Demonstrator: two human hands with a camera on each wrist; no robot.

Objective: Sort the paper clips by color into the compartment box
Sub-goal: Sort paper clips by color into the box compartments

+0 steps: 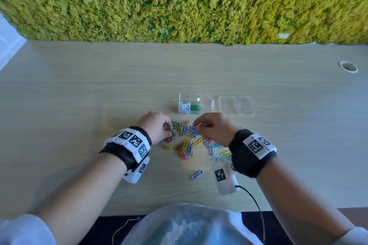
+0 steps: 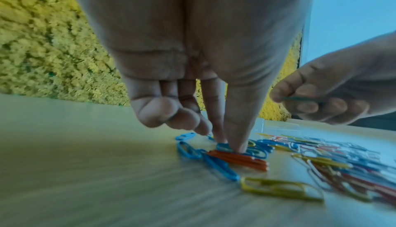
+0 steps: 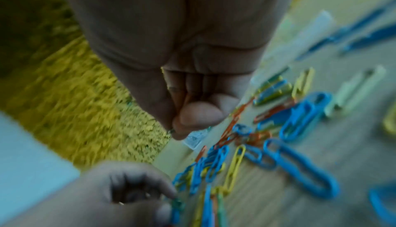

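Head view: left hand [image 1: 157, 126] fingertips pinching pile clip [image 2: 222, 146]; right hand [image 1: 214, 128] pinches green clip [image 2: 300, 98] above pile.

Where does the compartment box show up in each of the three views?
Head: compartment box centre, beyond the clip pile, white and green clips inside.
Left wrist: only a blurred clear edge behind the fingertips.
Right wrist: small blurred clear shape under the thumb.
Shared landmark: the clip pile.

Open wooden table [image 1: 79, 89] across the frame's left and upper middle; blocked centre-right by compartment box [image 1: 190, 103], lid [image 1: 236, 105].
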